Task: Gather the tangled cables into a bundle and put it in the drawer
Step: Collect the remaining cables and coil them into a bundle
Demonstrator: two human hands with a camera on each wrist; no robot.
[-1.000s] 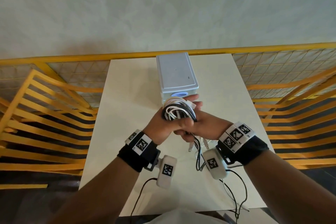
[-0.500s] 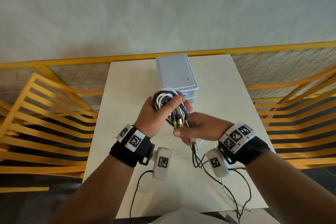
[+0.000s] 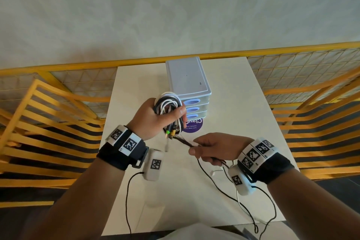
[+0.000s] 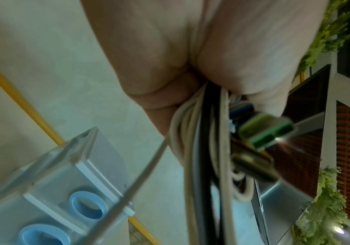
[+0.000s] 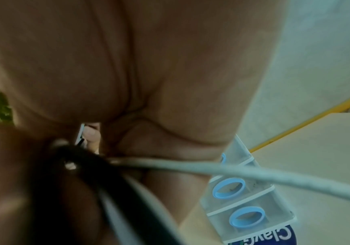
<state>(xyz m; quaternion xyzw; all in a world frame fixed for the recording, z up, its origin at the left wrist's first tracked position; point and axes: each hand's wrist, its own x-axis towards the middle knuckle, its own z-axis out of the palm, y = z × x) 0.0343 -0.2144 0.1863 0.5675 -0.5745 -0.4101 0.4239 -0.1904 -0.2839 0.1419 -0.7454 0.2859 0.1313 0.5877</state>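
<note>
Left hand (image 3: 155,121): grip tight round the cables (image 3: 168,104).
Right hand (image 3: 216,149): grip pinches loose ends.
Cables: soft, floppy; hold the middle.

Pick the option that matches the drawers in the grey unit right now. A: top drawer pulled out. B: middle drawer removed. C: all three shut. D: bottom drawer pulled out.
C: in the head view the three drawer fronts of the drawer unit sit flush, one above another, while the left hand holds the cable bundle in front of it.
</note>
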